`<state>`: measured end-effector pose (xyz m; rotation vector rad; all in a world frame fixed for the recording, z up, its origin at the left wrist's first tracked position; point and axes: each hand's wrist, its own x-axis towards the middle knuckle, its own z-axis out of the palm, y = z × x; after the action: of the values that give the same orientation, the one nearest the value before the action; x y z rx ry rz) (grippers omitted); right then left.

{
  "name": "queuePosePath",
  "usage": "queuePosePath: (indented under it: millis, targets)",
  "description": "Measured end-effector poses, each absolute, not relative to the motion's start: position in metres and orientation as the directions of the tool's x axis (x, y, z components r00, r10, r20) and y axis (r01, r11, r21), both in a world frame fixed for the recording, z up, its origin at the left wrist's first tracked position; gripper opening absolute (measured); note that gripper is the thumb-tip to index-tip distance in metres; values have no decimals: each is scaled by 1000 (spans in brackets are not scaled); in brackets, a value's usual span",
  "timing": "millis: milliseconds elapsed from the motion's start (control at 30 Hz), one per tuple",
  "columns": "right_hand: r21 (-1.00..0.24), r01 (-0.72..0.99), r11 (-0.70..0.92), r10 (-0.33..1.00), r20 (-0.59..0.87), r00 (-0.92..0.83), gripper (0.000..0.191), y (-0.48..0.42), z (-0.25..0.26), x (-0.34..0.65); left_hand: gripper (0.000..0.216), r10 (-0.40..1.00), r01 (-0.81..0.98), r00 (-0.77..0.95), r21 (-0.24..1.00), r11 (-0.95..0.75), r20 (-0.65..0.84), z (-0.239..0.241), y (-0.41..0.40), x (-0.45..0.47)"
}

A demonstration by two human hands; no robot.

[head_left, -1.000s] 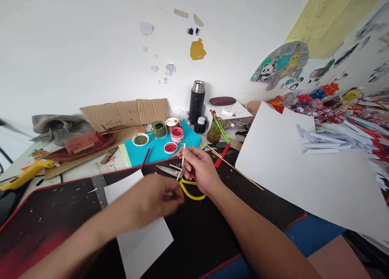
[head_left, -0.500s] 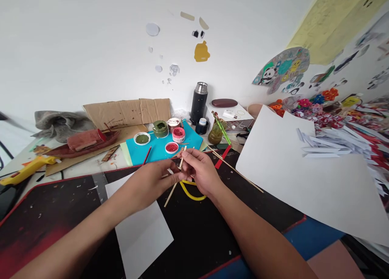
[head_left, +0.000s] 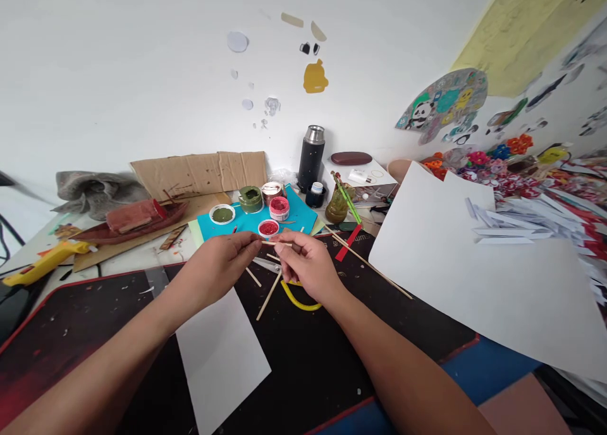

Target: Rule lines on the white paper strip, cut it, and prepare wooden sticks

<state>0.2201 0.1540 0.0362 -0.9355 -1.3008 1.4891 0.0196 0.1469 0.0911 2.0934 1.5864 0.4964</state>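
Between my two hands a short, thin wooden stick [head_left: 275,243] lies nearly level, above the black mat. The fingers of my left hand [head_left: 230,261] are closed round its left end. My right hand [head_left: 310,264] pinches the stick near its right end with thumb and fingers. Just below lie scissors with a yellow handle [head_left: 303,305], partly hidden by my right hand; their metal blades [head_left: 267,265] point left. Loose stick pieces [head_left: 269,297] rest on the mat around the blades. A white sheet of paper [head_left: 227,359] lies under my left wrist.
Open paint jars [head_left: 250,199] in green and red stand on a blue sheet [head_left: 208,227]. A red model boat [head_left: 133,223] and a yellow glue gun [head_left: 47,262] are at left. Behind stands a black thermos [head_left: 312,159]. Large white paper [head_left: 441,283] and paper strips cover the right.
The stick has turned from upright to nearly level. My left hand has moved up and slightly left, and the right hand has tilted. The scissor blades and more stick pieces now show.
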Motion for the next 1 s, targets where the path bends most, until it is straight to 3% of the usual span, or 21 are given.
queuePosePath:
  millis: [233, 400, 467, 600, 733, 1000]
  targets:
    - [-982, 123, 146, 955, 108, -277, 17, 151, 28, 220, 35, 966, 902, 252, 347, -257, 61, 85, 146, 18]
    - [-922, 274, 273, 936, 189, -296, 16, 151, 26, 222, 32, 971, 917, 228, 321, -238, 72, 80, 146, 20]
    - [-944, 232, 234, 940, 159, -302, 16, 151, 28, 222, 34, 969, 899, 237, 363, -246, 69, 83, 146, 20]
    - [-1000, -4, -1, 940, 0, -341, 25, 152, 36, 223, 47, 955, 818, 292, 503, -280, 58, 93, 147, 19]
    - [-995, -84, -50, 931, -16, -365, 35, 153, 42, 223, 47, 954, 715, 294, 650, -257, 53, 99, 147, 16]
    - [-999, -55, 3, 941, 21, -339, 31, 151, 40, 222, 53, 962, 808, 256, 526, -266, 93, 97, 145, 15]
